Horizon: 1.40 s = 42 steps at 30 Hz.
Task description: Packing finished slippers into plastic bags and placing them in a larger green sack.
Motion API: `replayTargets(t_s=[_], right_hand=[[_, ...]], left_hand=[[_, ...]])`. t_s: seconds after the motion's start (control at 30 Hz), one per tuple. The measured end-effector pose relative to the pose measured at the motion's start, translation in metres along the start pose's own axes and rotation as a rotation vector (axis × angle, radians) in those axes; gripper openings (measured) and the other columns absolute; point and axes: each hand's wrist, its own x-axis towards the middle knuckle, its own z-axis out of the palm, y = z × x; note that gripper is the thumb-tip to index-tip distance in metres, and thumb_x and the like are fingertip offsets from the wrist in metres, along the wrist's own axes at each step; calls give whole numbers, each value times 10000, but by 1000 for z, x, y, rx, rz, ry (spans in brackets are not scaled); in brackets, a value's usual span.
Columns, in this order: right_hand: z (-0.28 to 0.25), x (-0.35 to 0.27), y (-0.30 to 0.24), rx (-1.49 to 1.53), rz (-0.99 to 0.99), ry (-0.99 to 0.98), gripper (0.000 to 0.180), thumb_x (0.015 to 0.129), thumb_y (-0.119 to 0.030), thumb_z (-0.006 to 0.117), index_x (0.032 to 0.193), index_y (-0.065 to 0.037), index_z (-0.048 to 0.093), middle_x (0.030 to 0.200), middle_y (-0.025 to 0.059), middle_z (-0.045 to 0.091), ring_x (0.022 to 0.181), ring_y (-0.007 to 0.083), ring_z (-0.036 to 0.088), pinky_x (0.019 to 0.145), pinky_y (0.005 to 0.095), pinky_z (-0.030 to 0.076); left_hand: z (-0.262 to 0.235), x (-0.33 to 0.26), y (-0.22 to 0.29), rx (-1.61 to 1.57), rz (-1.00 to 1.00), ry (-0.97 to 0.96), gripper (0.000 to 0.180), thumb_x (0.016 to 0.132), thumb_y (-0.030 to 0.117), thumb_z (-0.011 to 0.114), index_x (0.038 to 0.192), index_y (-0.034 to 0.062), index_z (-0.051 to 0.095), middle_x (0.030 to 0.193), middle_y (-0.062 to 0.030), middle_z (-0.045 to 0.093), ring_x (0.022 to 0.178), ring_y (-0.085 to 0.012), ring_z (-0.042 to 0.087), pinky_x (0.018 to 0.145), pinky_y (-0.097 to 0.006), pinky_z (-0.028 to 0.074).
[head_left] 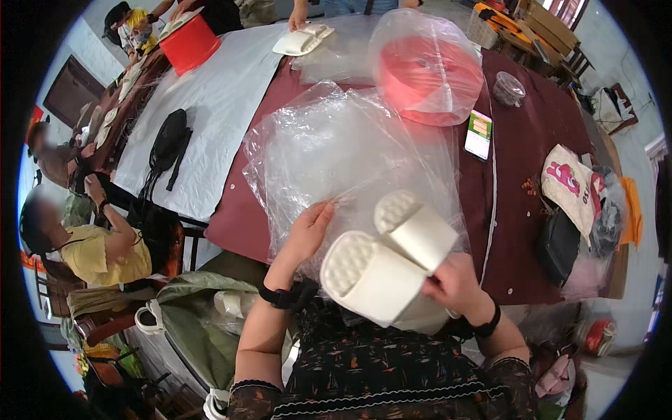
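Note:
In my right hand (pixel 455 283) is a pair of cream slide slippers (pixel 378 276), gripped at one end, their dimpled footbeds facing up and to the left. The slippers hang over the table's near edge, close to my body. My left hand (pixel 313 227) pinches the edge of a clear plastic bag (pixel 301 154), thumb against fingers. That bag lies among several loose, crinkled clear bags spread over the dark red tabletop (pixel 245 210).
Beyond the bags stands a red round tub (pixel 427 77) wrapped in clear plastic. To its right lie a phone (pixel 479 135) and a clear round container (pixel 509 89). Across the table a person's hand touches another slipper pair (pixel 303 40). A green sack (pixel 203 325) sits at lower left.

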Motion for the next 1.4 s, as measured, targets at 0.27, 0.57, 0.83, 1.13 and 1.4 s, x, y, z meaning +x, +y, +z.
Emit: replayTargets(t_s=[0.27, 0.57, 0.83, 1.13, 1.4], right_hand=[[29, 38, 17, -295, -25, -19, 242, 834, -242, 688, 781, -20, 607, 744, 137, 623, 681, 310, 640, 569, 419, 509], [36, 36, 12, -294, 124, 35, 239, 843, -226, 675, 791, -4, 603, 734, 160, 616, 676, 361, 625, 593, 472, 491], [57, 68, 22, -48, 318, 67, 199, 877, -194, 653, 827, -14, 584, 801, 185, 630, 783, 369, 635, 661, 461, 500], [103, 138, 36, -164, 388, 202, 401, 980, -365, 555, 824, 3, 596, 801, 218, 632, 786, 386, 629, 686, 470, 492], [141, 180, 73, -20, 181, 410, 368, 929, -230, 631, 1185, 24, 555, 1077, 291, 584, 998, 466, 572, 843, 518, 472]], left_hand=[[-13, -14, 21, -13, 44, -129, 415, 1047, 293, 475, 1326, 7, 588, 1330, -184, 595, 1210, -245, 563, 1038, -330, 416], [-2, -33, 77, 735, 546, -13, 376, 957, 159, 531, 1294, 14, 614, 1564, -195, 336, 1438, -427, 302, 1144, -466, 336], [26, -37, 116, 501, 734, -202, 414, 945, 76, 519, 1348, -16, 552, 1555, -204, 350, 1465, -417, 262, 1174, -473, 284], [11, -48, 119, 257, 702, -390, 437, 938, 44, 496, 1370, -5, 543, 1531, -214, 385, 1455, -409, 293, 1171, -466, 283], [-28, -53, 95, 326, 636, -334, 482, 927, 164, 567, 1387, 26, 545, 1540, -184, 399, 1465, -389, 294, 1171, -465, 271]])
